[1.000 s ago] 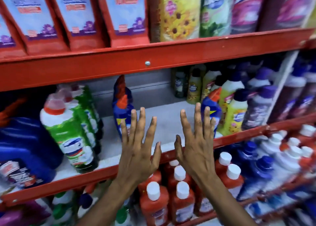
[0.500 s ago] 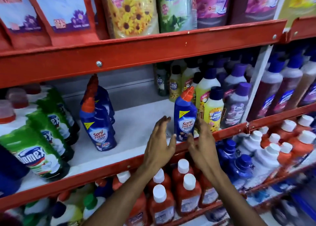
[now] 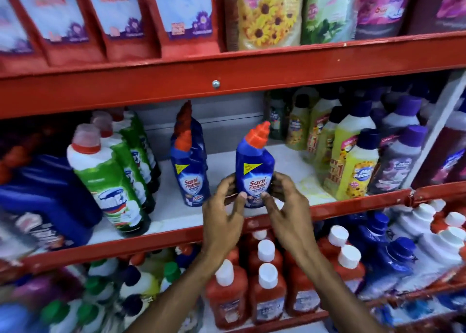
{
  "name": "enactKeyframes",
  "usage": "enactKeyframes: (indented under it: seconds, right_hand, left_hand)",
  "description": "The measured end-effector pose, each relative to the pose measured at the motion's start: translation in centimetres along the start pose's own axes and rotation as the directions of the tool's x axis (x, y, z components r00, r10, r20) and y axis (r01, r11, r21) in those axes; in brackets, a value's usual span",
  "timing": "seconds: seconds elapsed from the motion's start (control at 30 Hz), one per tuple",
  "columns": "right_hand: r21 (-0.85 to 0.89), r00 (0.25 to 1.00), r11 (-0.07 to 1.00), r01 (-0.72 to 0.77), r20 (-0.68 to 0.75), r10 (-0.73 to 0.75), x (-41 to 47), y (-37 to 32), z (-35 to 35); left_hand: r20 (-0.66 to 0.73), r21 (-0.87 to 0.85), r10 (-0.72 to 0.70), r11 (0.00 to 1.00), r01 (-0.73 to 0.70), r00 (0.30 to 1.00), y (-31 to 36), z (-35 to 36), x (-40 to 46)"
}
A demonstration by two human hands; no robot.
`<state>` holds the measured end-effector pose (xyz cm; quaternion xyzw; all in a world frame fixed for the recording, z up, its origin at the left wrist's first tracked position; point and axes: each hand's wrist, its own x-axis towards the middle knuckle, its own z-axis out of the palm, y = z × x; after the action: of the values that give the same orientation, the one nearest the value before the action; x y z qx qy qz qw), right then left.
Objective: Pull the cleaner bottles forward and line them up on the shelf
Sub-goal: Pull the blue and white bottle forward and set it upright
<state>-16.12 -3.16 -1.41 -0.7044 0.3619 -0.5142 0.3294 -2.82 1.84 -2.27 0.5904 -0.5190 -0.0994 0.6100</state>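
Both hands [image 3: 254, 214] now gripping glossy blue bottle [image 3: 254, 167] w/ orange nozzle, shelf [image 3: 353, 206] front.

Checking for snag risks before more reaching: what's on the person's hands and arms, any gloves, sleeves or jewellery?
Both are bare. The left hand and right hand wear no gloves, and no rings or watch show. The forearms are uncovered to the bottom edge of the picture, with no sleeve in view.

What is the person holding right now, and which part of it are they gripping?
A blue Sani Fresh bottle, gripped low on its body by both hands: the left hand and right hand wrap its sides, thumbs across the front label.
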Motion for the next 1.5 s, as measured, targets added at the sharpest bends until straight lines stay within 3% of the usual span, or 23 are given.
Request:
enactKeyframes:
  seconds: [0.23, 0.57, 0.67, 0.73, 0.83, 0.97, 1.07, 1.27, 1.4, 1.5]
  right_hand:
    - [0.028, 0.985, 1.0, 0.004, 0.172, -0.009, -1.5, -2.4, 8.1]
    - [0.021, 0.98, 0.999, -0.034, 0.196, 0.029, -2.3, -2.3, 11.1]
    - [0.078, 0.98, 0.992, -0.1, 0.178, 0.085, -2.6, -2.5, 11.1]
    - [0.108, 0.97, 0.978, -0.176, 0.186, 0.154, -2.4, -2.9, 11.1]
    - [0.136, 0.926, 0.939, -0.315, 0.261, 0.272, -1.3, -3.4, 11.4]
    - [0.148, 0.894, 0.928, -0.343, 0.353, 0.275, -0.5, -2.7, 12.0]
    - [0.185, 0.893, 0.922, -0.34, 0.37, 0.255, -0.5, -2.4, 12.0]
    - [0.225, 0.894, 0.907, -0.356, 0.363, 0.261, -0.6, -2.2, 12.0]
    - [0.267, 0.941, 0.914, -0.306, 0.233, 0.247, -1.4, -3.4, 11.8]
    - [0.307, 0.981, 0.946, -0.105, -0.125, 0.149, -2.8, -4.6, 10.5]
  left_hand:
    - [-0.138, 0.146, -0.09, 0.983, 0.11, 0.986, -3.0, -8.1, -1.4]
    - [-0.144, 0.256, -0.073, 0.961, 0.108, 0.987, -4.5, -10.0, -1.6]
    - [-0.106, 0.157, -0.102, 0.981, 0.118, 0.989, -4.2, -10.1, -1.8]
    - [-0.061, 0.054, -0.198, 0.978, 0.202, 0.978, -3.9, -10.1, -1.6]
    - [-0.033, -0.136, -0.346, 0.931, 0.338, 0.938, -4.1, -9.4, -0.5]
    - [0.056, -0.293, -0.42, 0.86, 0.417, 0.906, -6.2, -8.3, 0.6]
    - [0.103, -0.331, -0.429, 0.836, 0.438, 0.897, -8.5, -7.8, 0.9]
    - [0.098, -0.309, -0.393, 0.861, 0.403, 0.914, -5.6, -7.6, 1.0]
    - [0.05, -0.213, -0.378, 0.9, 0.379, 0.925, -4.2, -8.4, 0.5]
    - [-0.039, -0.056, -0.246, 0.968, 0.244, 0.968, -2.6, -9.6, -1.3]
